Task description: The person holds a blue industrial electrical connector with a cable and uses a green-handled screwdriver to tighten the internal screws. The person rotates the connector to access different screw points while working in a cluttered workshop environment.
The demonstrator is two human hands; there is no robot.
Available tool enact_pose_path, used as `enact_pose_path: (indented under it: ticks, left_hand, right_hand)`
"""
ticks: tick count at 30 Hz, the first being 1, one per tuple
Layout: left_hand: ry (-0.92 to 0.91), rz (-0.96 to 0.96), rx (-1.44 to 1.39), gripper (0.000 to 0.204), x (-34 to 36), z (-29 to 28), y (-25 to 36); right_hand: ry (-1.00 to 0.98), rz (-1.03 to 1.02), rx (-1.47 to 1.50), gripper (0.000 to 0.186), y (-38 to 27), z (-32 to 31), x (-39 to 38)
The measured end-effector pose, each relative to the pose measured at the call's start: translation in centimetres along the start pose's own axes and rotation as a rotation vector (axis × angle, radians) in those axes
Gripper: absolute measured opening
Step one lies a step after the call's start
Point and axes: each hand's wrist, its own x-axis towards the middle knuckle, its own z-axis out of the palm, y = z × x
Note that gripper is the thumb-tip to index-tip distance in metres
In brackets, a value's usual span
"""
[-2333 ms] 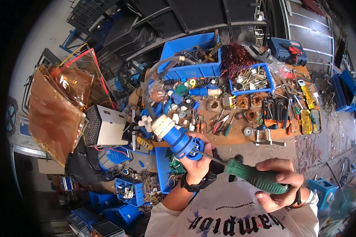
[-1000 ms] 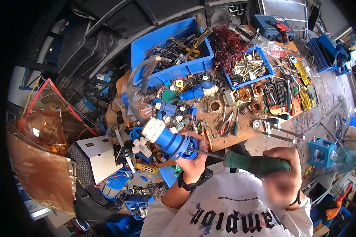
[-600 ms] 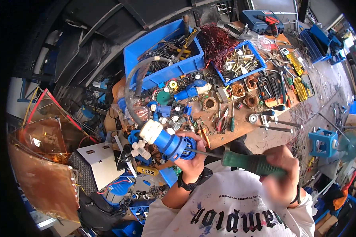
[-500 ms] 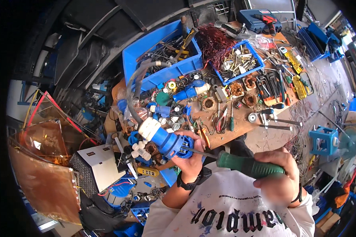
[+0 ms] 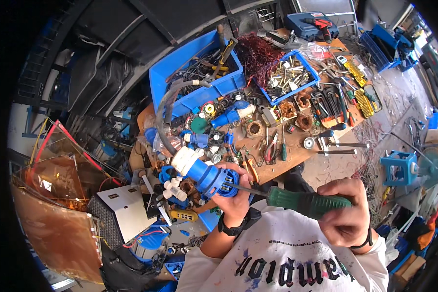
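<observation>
My left hand (image 5: 234,203) grips a blue, cream-collared connector (image 5: 204,176); right hand (image 5: 344,219) grips green-handled screwdriver (image 5: 297,201). Beyond left hand: blue bin (image 5: 213,92) of tools (image 5: 224,58), shallow tray (image 5: 294,94) of metal pieces (image 5: 290,75).

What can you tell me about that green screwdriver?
The screwdriver has a thick, dark green, ribbed handle, seemingly plastic or rubber, and a thin grey shaft that looks metal. It slants down to the right in the picture. The right hand grips the handle; the shaft reaches the open end of the blue connector, where the tip cannot be made out.
</observation>
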Motion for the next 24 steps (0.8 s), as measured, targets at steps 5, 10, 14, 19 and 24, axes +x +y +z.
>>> enact_pose_path:
  ticks: [5,10,14,19,24]
  left_hand:
    - [-0.059,0.028,0.071,0.041,-0.2,-0.7,-0.7]
    - [-0.029,0.018,0.020,0.042,-0.1,-0.8,-0.3]
    - [-0.007,-0.008,-0.055,0.042,-0.3,-0.5,0.0]
    - [-0.060,0.075,0.097,0.043,-0.2,-1.5,-0.7]
    - [-0.008,0.057,0.025,0.042,0.1,-1.1,-0.2]
  right_hand:
    - [0.178,0.426,0.140,0.081,-0.6,1.3,-1.9]
    - [-0.066,0.036,-0.105,0.044,-0.6,-0.2,0.1]
    - [0.049,0.086,0.067,0.051,-0.9,0.9,0.3]
    - [-0.115,0.483,0.062,0.060,-2.0,-0.5,-0.5]
    - [-0.133,-0.004,-0.130,0.049,-0.9,-0.4,0.6]
